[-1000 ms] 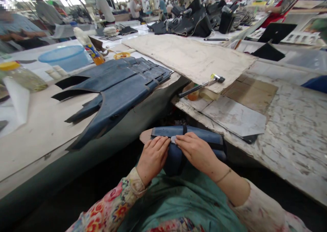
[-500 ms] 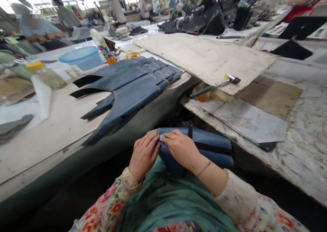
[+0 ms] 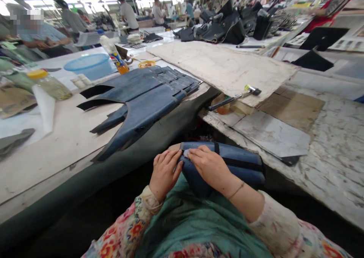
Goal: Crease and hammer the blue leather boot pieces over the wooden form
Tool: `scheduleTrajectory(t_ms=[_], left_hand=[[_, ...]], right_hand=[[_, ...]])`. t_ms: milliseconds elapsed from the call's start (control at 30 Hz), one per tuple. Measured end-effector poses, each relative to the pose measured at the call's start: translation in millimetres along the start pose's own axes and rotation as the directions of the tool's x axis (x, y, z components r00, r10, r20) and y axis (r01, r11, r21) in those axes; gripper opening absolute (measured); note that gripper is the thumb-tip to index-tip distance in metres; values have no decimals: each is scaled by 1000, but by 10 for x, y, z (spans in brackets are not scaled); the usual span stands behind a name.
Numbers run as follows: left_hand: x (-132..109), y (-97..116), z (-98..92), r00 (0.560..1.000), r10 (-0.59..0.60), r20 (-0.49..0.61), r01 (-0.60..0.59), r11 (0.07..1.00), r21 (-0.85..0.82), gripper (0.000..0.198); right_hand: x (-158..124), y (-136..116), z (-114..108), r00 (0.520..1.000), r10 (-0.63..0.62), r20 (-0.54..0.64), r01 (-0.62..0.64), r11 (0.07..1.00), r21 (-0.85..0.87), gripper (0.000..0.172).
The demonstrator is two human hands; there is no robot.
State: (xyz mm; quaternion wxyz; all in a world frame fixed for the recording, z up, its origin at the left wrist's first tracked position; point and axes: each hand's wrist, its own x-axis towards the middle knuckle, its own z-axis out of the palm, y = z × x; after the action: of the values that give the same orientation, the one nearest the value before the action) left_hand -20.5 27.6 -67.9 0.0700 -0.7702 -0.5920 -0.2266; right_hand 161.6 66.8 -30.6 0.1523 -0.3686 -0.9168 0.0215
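Across my lap lies a blue leather piece (image 3: 241,154) with black bands running over it and grey edges. My left hand (image 3: 165,171) is closed over its left end, fingers bent over the top and thumb on the near side. My right hand (image 3: 209,167) pinches a small pale grey scrap (image 3: 186,153), possibly cloth, against the blue surface just beside the left fingertips. The underside of the leather piece is hidden. Similar blue leather panels (image 3: 148,99) lie overlapped on the table to the left.
A hammer (image 3: 236,99) rests at the corner of the right-hand table (image 3: 335,152). Behind the panels stand a blue basin (image 3: 88,66), a bottle (image 3: 121,63) and a yellow-lidded jar (image 3: 51,85). Black bags (image 3: 218,27) are heaped farther back. Other people work beyond.
Both hands and the blue leather piece sit slightly farther right in view, while the tables shift left. The pale scrap has moved a little to the right along the leather and looks more tilted.
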Motion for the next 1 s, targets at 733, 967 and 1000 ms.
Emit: scheduleTrajectory(t_ms=[733,967,1000], left_hand=[[1123,184,-127,957,228,180,-216,973,-86,30],[2248,856,353,959,214,187,-205,976,-68,50],[2377,947,428,960,171,221,-155,984,-90,50]], right_hand=[[-1441,825,-975,702,423,-574,-519,855,-5,35],[-1563,513,-250,861,404,-309,-430,903,-18,49],[-1576,460,-135,864,403,-302,-429,903,-22,48]])
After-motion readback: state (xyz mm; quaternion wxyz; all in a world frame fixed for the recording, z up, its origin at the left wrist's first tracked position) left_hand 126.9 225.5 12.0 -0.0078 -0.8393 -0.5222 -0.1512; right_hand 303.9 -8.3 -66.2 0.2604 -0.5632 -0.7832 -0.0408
